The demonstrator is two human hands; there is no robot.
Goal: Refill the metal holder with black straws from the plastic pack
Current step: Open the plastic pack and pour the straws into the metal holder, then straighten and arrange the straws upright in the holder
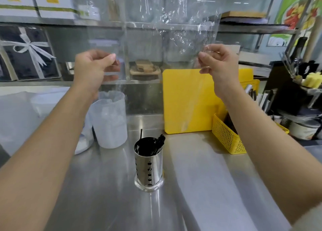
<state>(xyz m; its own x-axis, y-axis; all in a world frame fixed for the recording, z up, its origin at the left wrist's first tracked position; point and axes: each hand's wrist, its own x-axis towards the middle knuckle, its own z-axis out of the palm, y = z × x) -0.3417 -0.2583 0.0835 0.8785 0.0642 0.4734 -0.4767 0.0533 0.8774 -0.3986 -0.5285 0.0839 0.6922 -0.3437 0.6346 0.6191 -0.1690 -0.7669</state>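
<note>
Clear plastic pack (156, 44) raised, pinched between both hands (95, 69)

A stainless steel worktop (191, 187) fills the near field and reflects soft overhead light. A steel shelf (52, 22) runs along the far wall and carries white boxes (34, 2). A yellow board (188, 102) leans upright at the far edge. A yellow mesh basket (226, 136) stands just right of it.
</note>
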